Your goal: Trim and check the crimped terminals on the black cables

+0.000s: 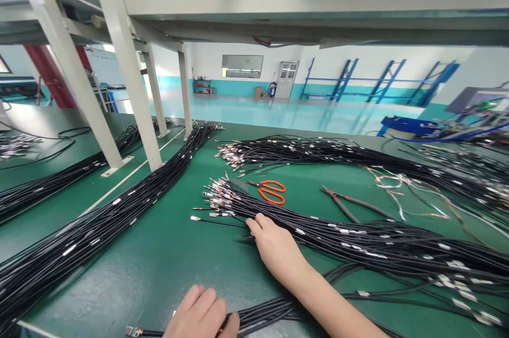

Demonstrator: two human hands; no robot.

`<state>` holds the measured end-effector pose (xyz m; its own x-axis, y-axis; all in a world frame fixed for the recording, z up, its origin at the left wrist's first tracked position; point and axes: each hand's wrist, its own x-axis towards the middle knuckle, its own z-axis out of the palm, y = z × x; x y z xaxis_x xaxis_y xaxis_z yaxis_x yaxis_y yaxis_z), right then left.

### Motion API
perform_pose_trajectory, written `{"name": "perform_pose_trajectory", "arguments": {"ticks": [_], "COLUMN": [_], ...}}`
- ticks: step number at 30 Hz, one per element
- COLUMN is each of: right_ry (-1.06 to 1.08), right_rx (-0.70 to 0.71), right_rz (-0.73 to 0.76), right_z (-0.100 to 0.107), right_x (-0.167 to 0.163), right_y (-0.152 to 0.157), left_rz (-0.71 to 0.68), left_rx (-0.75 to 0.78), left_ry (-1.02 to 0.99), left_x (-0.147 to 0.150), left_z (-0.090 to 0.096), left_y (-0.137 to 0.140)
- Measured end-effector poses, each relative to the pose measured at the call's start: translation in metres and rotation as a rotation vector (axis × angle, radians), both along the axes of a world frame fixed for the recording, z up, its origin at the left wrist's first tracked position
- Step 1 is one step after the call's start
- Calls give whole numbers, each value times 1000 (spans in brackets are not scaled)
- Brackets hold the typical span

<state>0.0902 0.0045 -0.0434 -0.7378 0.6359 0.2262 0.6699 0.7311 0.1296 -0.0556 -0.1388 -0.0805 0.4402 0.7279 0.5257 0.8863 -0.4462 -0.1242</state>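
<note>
My right hand (pixel 276 248) is closed in a pinch on a black cable (pixel 222 222) whose metal terminal points left. It rests at the edge of a thick bundle of black cables (pixel 338 234) with white labels and bare terminals at the left end. A thin dark tip shows under its fingers; I cannot make out what it is. Near the bottom edge my left hand (pixel 202 314) is curled around a smaller group of black cables (pixel 266 314). One terminal (pixel 133 331) sticks out to its left, and the palm side is hidden.
Orange-handled scissors (pixel 263 188) and dark-handled pliers (pixel 333 194) lie behind the bundle. Farther back stretches another cable bundle (pixel 318 152); a long one (pixel 131 203) runs along the left. White shelf legs (pixel 131 73) stand on the green table (pixel 159 258), with a shelf (pixel 278 1) overhead.
</note>
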Motion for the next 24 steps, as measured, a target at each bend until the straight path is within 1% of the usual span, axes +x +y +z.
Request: {"name": "perform_pose_trajectory", "arguments": {"ticks": [2, 5, 7, 8, 11, 14, 15, 16, 17, 19, 21, 22, 24], "right_ry": [-8, -14, -26, -29, 2, 75, 105, 137, 174, 255, 321, 347, 402], "right_rx": [17, 43, 50, 50, 58, 91, 105, 119, 136, 170, 182, 167, 84], "right_rz": [12, 42, 53, 56, 54, 38, 37, 39, 41, 50, 70, 86, 118], "right_z": [1, 2, 1, 1, -2, -4, -4, -5, -6, -7, -7, -7, -3], "right_x": [-2, -4, -5, -5, -4, -1, 0, 2, 3, 5, 7, 9, 13], "right_y": [0, -1, -1, -1, -1, 1, 1, 2, 2, 2, 1, 0, -1], "left_rz": [11, -38, -65, -55, 39, 159, 186, 207, 215, 196, 163, 144, 65], "left_rx": [-52, -138, -278, -366, -675, -1046, -1111, -1120, -1070, -870, -709, -664, -623], "left_ry": [-57, -74, -147, -232, -639, -1170, -1373, -1575, -1761, -2055, -2221, -2268, -2303], "left_x": [-1, -2, -5, -8, -20, -35, -38, -39, -39, -33, -25, -20, -12], "left_z": [5, 25, 42, 50, 67, 71, 70, 68, 66, 64, 64, 65, 71], "left_y": [2, 7, 12, 16, 32, 53, 60, 67, 74, 85, 95, 99, 107]}}
